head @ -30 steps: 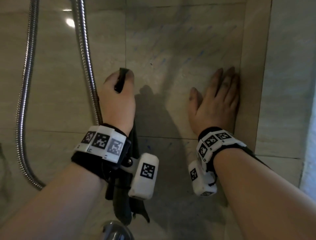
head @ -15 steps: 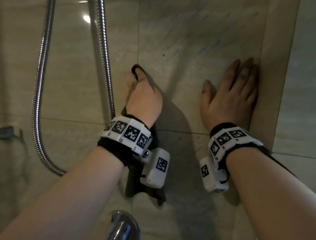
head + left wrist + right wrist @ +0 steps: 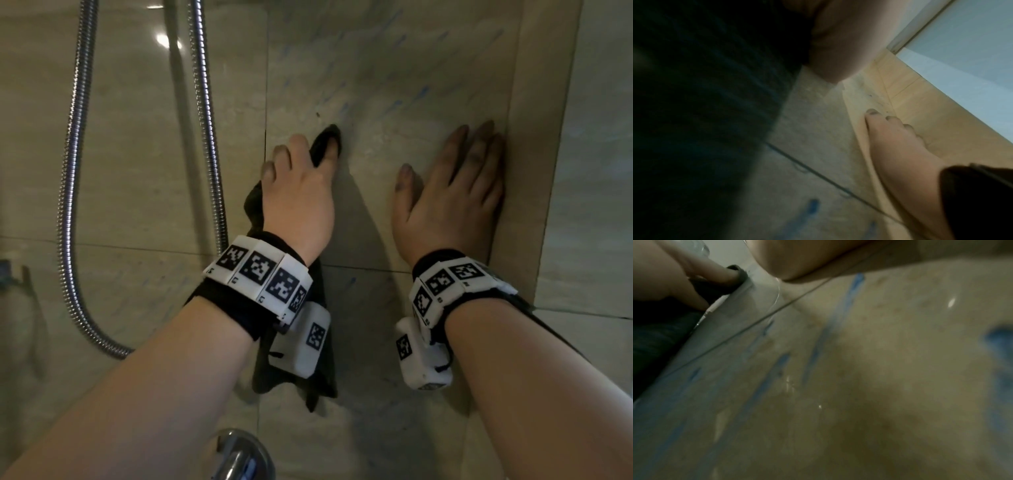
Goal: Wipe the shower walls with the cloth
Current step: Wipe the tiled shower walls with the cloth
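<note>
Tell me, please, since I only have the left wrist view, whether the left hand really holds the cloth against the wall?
Observer: Yes. In the head view the left hand grips the cloth against the wall. A fold pokes out between its fingers, and the rest hangs below the wrist.
Operator: Thank you. Is anything close on that hand's left side?
Observer: A metal hose hangs just to its left, apart from the hand.
Operator: And below the arm?
Observer: A metal tap shows at the bottom edge, under the left forearm.
</note>
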### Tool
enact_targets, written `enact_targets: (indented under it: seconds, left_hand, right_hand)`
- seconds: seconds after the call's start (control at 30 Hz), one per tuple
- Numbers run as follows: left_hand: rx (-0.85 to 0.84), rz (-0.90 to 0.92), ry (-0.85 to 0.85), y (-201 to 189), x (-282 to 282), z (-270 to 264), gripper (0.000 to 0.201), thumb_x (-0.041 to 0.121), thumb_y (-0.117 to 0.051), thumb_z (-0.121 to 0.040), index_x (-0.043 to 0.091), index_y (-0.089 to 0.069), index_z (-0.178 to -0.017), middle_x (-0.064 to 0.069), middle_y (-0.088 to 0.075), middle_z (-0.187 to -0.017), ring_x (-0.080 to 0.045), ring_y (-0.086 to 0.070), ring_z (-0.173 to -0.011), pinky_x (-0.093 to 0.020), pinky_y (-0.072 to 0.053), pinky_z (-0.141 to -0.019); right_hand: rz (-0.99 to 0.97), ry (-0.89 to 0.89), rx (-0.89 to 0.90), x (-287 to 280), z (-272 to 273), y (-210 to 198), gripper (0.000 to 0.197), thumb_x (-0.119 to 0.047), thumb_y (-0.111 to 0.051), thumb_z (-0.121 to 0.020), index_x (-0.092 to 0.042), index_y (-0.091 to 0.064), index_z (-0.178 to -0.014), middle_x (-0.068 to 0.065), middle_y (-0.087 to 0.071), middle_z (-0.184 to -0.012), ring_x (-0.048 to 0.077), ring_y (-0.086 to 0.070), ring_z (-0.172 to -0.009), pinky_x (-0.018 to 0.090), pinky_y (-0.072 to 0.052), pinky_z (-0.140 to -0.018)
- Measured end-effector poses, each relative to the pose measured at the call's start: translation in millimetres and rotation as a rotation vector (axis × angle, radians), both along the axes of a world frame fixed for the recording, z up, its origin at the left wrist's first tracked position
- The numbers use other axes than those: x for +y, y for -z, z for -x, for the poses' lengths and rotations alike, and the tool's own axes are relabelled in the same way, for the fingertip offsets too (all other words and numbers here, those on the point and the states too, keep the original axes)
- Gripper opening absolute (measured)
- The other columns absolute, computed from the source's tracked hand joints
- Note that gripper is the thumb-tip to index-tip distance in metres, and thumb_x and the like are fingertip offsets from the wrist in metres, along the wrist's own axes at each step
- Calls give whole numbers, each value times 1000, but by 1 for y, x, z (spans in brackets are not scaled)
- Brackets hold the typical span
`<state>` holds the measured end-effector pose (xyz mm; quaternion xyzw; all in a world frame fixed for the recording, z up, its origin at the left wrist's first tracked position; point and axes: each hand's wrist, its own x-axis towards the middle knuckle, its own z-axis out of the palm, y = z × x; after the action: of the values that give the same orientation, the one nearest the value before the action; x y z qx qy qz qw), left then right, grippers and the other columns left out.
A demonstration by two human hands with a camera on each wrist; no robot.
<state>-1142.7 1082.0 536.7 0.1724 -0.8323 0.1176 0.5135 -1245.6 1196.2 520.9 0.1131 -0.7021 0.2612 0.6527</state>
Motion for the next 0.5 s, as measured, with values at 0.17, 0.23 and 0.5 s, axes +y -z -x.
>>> enact_targets:
  seconds: [0.17,0.23,0.5]
  left_hand:
    - [28,-170,-27,-8,-1,2,66,6,-37,-93,4,-5,-150,-21,-18,-147,-38,-25,-131,-44,-24,-106]
    - [62,-229,-22,-16,1,6,65,7,-36,-94,-3,-2,-149,-23,-16,-150,-38,-23,-135,-43,-23,-109]
    - [36,-144,74,-32,-5,3,70,1,-39,-88,20,-16,-151,-18,-24,-137,-38,-29,-121,-45,-25,-103]
  right_hand:
    - [-5,-6,-5,0,0,0,72,-50,-26,-97,0,-20,-150,25,-19,-154,37,-18,-143,46,-18,-113]
    - [-4,-13,-2,0,0,0,72,-50,-26,-97,0,-21,-150,25,-19,-154,38,-18,-143,46,-18,-113]
    - [20,-22,21,-2,1,0,71,-49,-30,-96,0,-24,-148,26,-23,-153,39,-21,-142,47,-20,-112]
